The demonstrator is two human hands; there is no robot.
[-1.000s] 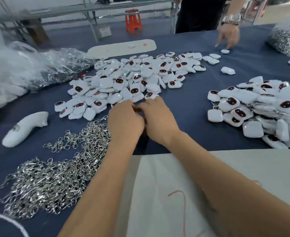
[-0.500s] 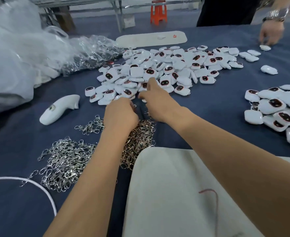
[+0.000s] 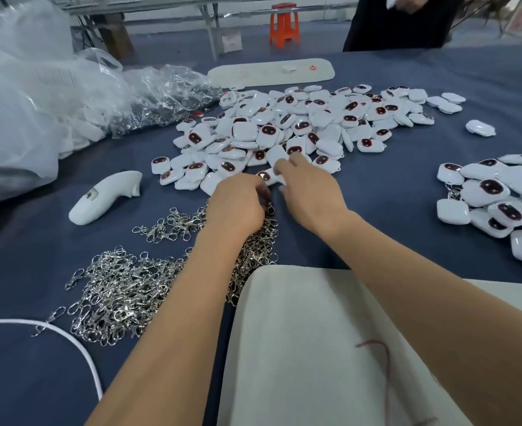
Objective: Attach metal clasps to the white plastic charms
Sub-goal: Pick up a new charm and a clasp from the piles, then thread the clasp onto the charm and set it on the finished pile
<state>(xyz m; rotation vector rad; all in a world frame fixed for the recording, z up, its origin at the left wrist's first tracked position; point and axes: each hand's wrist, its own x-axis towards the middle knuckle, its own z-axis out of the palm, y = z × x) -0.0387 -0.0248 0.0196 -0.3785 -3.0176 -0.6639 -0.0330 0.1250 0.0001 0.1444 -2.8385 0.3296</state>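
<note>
**Right hand reaching into the charm pile**

Your right hand [image 3: 310, 193] is stretching further forward than it was half a second ago, leaving the left hand [image 3: 235, 207] and arriving at the near edge of the big pile of white plastic charms [image 3: 287, 124]. Its forefinger is lying extended across one charm [image 3: 267, 176] at the pile's rim, and the other fingers are spreading loosely around it; you are touching the charm, not yet gripping it.

Your left hand is staying low over the heap of metal clasps [image 3: 124, 290], fingers curled downward. A clasp seems to be showing just beside the fingertips, but I cannot tell whether you are pinching it or only resting on the heap.

This is looking like the start of a new pairing: a clasp on one side, a fresh charm being picked on the other. Nothing is being joined yet.

A second pile of charms [image 3: 499, 195] is lying well apart to your right on the blue table [image 3: 392, 195]. Compared with a second ago, when both hands were pressed together between the piles, they are now separating. The person [image 3: 404, 23] across the table is no longer reaching down onto it. A white handle-shaped piece [image 3: 105, 196] is lying to the left.
</note>
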